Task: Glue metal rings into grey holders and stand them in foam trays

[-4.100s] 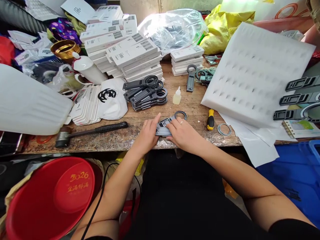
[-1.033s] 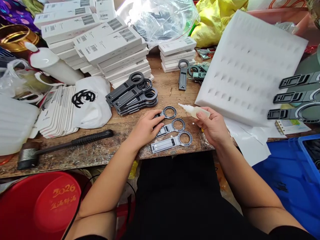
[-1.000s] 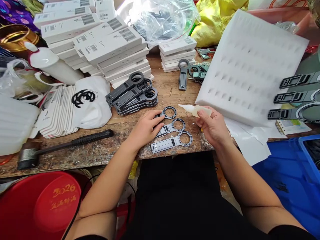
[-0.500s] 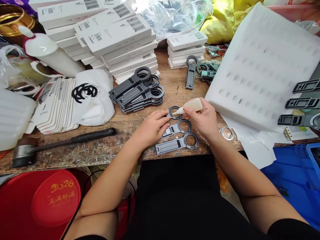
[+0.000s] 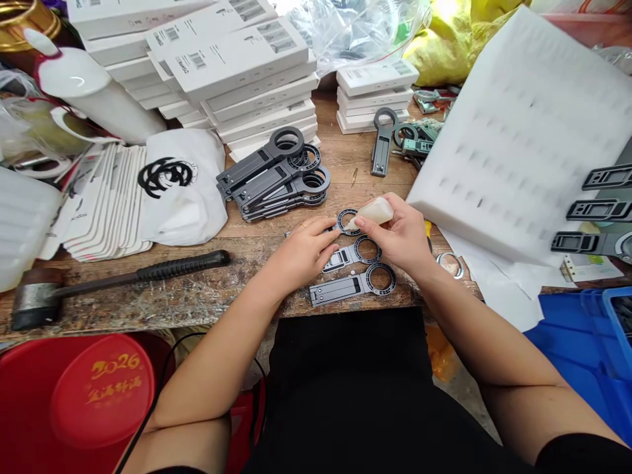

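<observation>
My right hand point(image 5: 402, 237) is closed round a small translucent squeeze bottle point(image 5: 376, 212), tilted with its narrow nozzle down at the left part of a ring. That ring belongs to a grey phone-stand-like bracket point(image 5: 350, 212). My left hand point(image 5: 306, 250) has its fingers and thumb on this bracket's body, holding it against the bench and hiding most of it. Nearer to me lie two similar flat brackets: a middle one point(image 5: 366, 238), partly under my left hand, and a front one point(image 5: 338, 289) in full view, each with its ring to the right.
Left of my hands lie a pile of grey brackets point(image 5: 266, 174) and a mallet point(image 5: 148, 271). Black rings point(image 5: 165, 176) rest on a white bag. White boxes point(image 5: 237, 59) are stacked behind. A large foam block point(image 5: 513, 138) leans at right, near a silver ring point(image 5: 450, 265).
The bottle has tipped lower and shifted slightly, its nozzle now further down on the ring's left side. My left hand stays on the bracket. The whole view has shifted a little.
</observation>
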Demonstrator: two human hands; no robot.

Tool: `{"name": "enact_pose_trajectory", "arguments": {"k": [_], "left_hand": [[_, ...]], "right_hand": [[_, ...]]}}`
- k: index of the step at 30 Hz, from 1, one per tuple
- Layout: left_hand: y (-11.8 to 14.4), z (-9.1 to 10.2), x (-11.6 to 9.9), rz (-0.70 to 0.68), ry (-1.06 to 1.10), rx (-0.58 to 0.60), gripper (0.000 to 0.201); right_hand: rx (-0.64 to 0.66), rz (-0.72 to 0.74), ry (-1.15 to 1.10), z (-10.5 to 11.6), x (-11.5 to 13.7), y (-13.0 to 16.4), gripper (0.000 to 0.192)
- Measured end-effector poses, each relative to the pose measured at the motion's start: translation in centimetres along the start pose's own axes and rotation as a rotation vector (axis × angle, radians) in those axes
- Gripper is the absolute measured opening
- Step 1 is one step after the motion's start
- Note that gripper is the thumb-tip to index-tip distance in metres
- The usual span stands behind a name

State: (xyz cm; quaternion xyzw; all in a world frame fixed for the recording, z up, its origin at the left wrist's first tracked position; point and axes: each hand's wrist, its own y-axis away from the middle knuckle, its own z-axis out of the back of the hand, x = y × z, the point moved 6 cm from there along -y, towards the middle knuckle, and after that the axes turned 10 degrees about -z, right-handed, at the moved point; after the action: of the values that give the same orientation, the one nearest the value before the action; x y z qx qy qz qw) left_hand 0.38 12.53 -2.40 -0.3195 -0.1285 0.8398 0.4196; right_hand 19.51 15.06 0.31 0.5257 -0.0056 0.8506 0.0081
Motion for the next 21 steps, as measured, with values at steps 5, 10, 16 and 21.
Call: {"name": "enact_pose_trajectory", "arguments": {"k": [5, 10, 16, 21], "left_hand": [[0.0, 0.0, 0.1, 0.000, 0.017, -0.002, 0.029], [0.0, 0.0, 0.1, -0.014, 0.004, -0.015, 0.029], [0.1, 0.0, 0.0, -0.042, -0.032, -0.011, 0.028], [0.1, -0.1, 0.1, -0.035, -0.016, -0.013, 0.028]], "right_hand": [[0.004, 0.072, 0.133, -0.1, 1.3, -0.1, 0.054], [0.022, 0.111, 0.161, -0.7, 1.9, -1.1, 0.053], [-0.002, 0.135, 0.183, -0.8, 2.1, -2.6, 0.053], [0.053, 0.141, 0.196, -0.8, 2.5, -1.9, 0.043]]}}
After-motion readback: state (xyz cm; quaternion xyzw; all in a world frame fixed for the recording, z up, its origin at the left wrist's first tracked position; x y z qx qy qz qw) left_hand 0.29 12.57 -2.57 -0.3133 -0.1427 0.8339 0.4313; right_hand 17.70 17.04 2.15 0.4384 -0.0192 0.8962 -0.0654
